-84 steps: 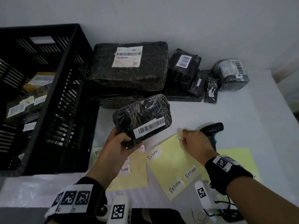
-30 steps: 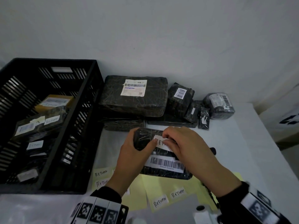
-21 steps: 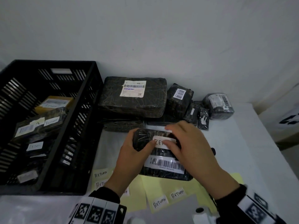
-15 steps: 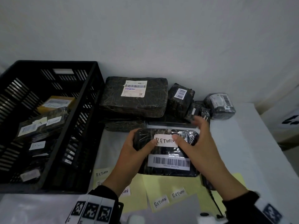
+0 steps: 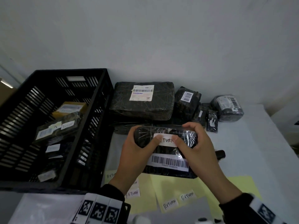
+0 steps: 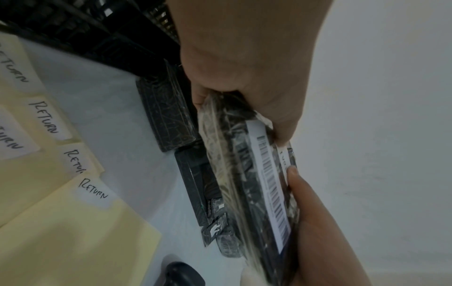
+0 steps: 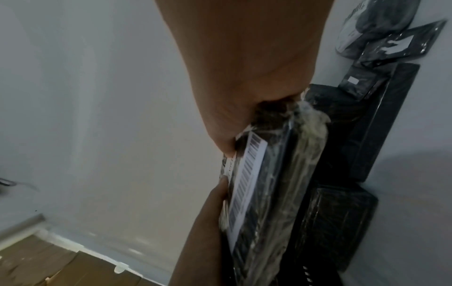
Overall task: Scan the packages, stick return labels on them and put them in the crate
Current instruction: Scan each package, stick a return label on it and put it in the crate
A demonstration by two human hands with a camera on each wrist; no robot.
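Note:
A black plastic-wrapped package (image 5: pixel 168 152) with a white barcode strip (image 5: pixel 169 162) is held above the table by both hands. My left hand (image 5: pixel 137 146) grips its left end, and my right hand (image 5: pixel 194 143) grips its right end. Both thumbs press on a white RETURN label (image 5: pixel 165 140) stuck on the package's top face. The wrist views show the same package (image 6: pixel 247 185) (image 7: pixel 274 189) edge-on between palm and thumb. A black slatted crate (image 5: pixel 90 120) stands at the left with several labelled packages inside.
More wrapped packages lie at the back: a big flat one (image 5: pixel 142 99), a small one (image 5: pixel 187 101) and a round one (image 5: pixel 229 107). Yellow sheets (image 5: pixel 218 185) with spare RETURN labels lie near the front edge. A black scanner (image 5: pixel 220 154) peeks out behind my right hand.
My right hand picked a RETURN label off the yellow sheet and stuck it on the package. It then slid to the package's right end, and both thumbs now press the label.

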